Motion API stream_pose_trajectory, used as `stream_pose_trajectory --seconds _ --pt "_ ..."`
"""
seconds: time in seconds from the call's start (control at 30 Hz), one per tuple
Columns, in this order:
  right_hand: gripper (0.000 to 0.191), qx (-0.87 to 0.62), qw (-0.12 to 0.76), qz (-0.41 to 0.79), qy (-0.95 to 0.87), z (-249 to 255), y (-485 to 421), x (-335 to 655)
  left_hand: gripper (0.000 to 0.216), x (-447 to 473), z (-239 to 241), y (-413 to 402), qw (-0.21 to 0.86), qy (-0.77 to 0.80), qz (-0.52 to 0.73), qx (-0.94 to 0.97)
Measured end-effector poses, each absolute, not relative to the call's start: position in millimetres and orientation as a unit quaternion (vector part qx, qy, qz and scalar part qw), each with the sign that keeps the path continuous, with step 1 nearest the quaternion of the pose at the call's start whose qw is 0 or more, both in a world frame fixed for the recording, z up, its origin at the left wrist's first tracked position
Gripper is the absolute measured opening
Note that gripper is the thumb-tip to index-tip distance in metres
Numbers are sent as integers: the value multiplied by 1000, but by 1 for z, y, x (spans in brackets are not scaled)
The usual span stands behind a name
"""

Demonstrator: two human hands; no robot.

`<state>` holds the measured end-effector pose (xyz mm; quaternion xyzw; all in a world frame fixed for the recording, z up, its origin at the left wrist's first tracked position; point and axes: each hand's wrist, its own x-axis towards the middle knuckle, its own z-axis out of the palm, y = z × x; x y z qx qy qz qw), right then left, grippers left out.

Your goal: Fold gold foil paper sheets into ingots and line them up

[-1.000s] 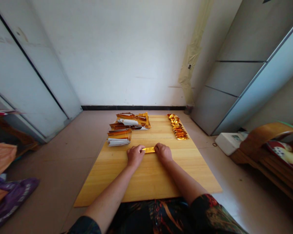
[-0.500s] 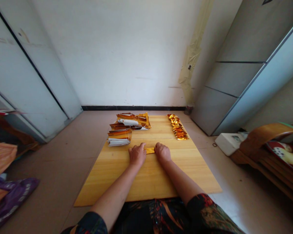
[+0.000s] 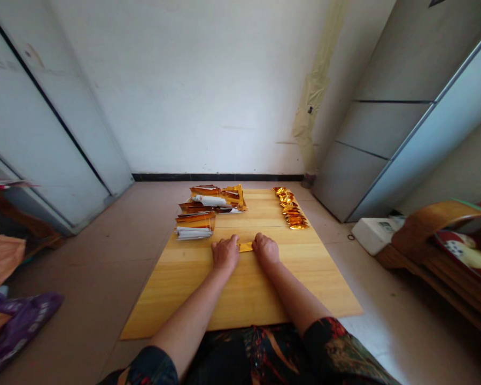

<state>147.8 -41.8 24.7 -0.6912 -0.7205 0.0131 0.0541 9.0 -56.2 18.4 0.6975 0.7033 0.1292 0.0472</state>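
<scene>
The left hand (image 3: 225,253) and the right hand (image 3: 266,249), both with curled fingers, pinch opposite ends of a short gold strip (image 3: 246,247) — it bridges the gap between them at the middle of a wooden tabletop (image 3: 248,302). The fingertips are too small to make out. Beyond the left hand lie piles of gold-brown and white sheets (image 3: 195,232). Beyond the right hand, shiny gold pieces (image 3: 293,213) overlap in a row — near the tabletop's right edge. Past everything stands a white wall (image 3: 204,96).
</scene>
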Motion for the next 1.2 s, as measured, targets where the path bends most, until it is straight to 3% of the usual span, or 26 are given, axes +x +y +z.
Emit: stream_pose_trajectory --seconds 0.4,0.67,0.8,1.03,1.2 --pt "15 -684 88 16 -724 18 -40 151 20 8 14 -61 14 683 140 717" --pt "10 -521 116 9 -846 12 -41 160 21 5 16 -61 -50 585 143 796" --pt "14 -479 117 24 -869 15 -37 165 23 1 13 -54 -34 519 132 844" --pt "25 -515 178 89 -834 9 -31 168 22 -16 0 -50 22 454 204 867" --pt "23 -565 225 115 -786 2 -36 163 22 -23 0 -57 -5 436 195 879"
